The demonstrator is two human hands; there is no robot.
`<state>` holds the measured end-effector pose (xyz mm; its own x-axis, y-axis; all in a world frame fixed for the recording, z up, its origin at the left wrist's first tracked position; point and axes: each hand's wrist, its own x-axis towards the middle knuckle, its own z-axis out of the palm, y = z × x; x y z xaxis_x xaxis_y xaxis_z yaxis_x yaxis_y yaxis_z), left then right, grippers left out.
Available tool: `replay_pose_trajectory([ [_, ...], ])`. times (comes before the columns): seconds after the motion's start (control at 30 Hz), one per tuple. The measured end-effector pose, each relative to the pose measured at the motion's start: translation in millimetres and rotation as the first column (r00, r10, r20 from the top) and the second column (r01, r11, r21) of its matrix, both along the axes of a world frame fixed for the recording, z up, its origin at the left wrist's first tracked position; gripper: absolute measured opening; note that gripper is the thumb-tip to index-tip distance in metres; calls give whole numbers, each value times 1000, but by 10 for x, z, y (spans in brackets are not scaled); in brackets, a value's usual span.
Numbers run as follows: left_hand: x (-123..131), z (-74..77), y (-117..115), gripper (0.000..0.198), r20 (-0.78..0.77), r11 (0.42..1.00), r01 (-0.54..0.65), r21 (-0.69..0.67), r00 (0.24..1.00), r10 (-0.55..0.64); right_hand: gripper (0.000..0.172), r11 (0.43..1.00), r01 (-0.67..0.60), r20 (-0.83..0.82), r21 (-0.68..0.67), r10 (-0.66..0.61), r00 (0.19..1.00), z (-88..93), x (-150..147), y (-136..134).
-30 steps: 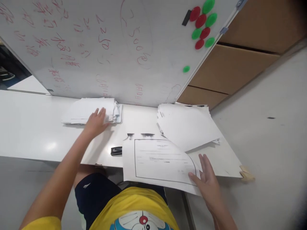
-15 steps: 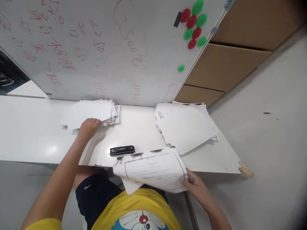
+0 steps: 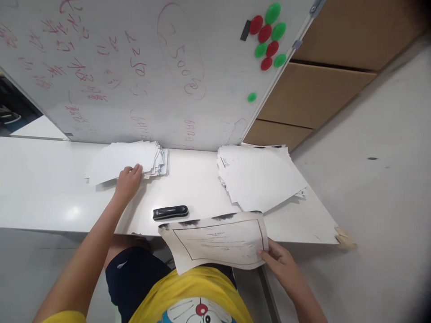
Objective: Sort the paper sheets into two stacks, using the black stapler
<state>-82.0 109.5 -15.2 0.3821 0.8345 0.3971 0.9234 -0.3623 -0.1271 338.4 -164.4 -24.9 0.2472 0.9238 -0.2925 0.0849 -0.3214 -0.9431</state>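
Note:
My right hand (image 3: 278, 259) pinches the right edge of a printed sheet of paper (image 3: 215, 244). The sheet carries a dark rectangular frame, lines of text and black smudges along its far edge, and it bows above the table's front edge and my lap. On the left, my left hand (image 3: 130, 179) has its fingers closed at the near edge of the top sheet of an uneven paper stack (image 3: 124, 158); the thumb is hidden. Between the two hands a black stapler (image 3: 170, 212) lies on the table, close to the printed sheet's far left corner.
A second, larger pile of papers (image 3: 262, 177) sits at the right of the white table (image 3: 188, 179). Behind stands a whiteboard (image 3: 215, 89) with red writing and several round magnets. Cardboard boxes (image 3: 310, 96) are stacked behind it, beside the wall (image 3: 380, 188).
The printed sheet has flattened out and turned its face further up in my right hand. My left hand has shifted slightly, and the top sheet on the left stack has turned a little.

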Motion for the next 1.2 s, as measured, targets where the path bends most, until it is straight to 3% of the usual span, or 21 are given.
replay_pose_trajectory([
  [0.17,-45,13,1,27,54,1000,8,4,999,-8,42,984,175,46,44,-177,983,13,103,-39],
  [0.37,-95,-22,16,34,112,998,-6,68,994,-2,38,903,419,7,97,-422,907,-107,217,20],
  [0.53,-212,-68,13,35,101,994,97,-45,991,-92,38,898,425,-11,116,-427,904,-174,226,59],
  [0.77,-218,-43,-139,31,235,978,207,-14,952,-198,40,878,472,-31,77,-471,881,-172,245,68],
  [1.0,-203,21,-152,30,306,997,73,22,949,-76,43,909,414,22,50,-416,909,-226,291,87],
  [1.2,-239,69,-80,41,261,971,180,-155,956,-135,40,916,400,6,31,-400,916,-232,272,78],
])
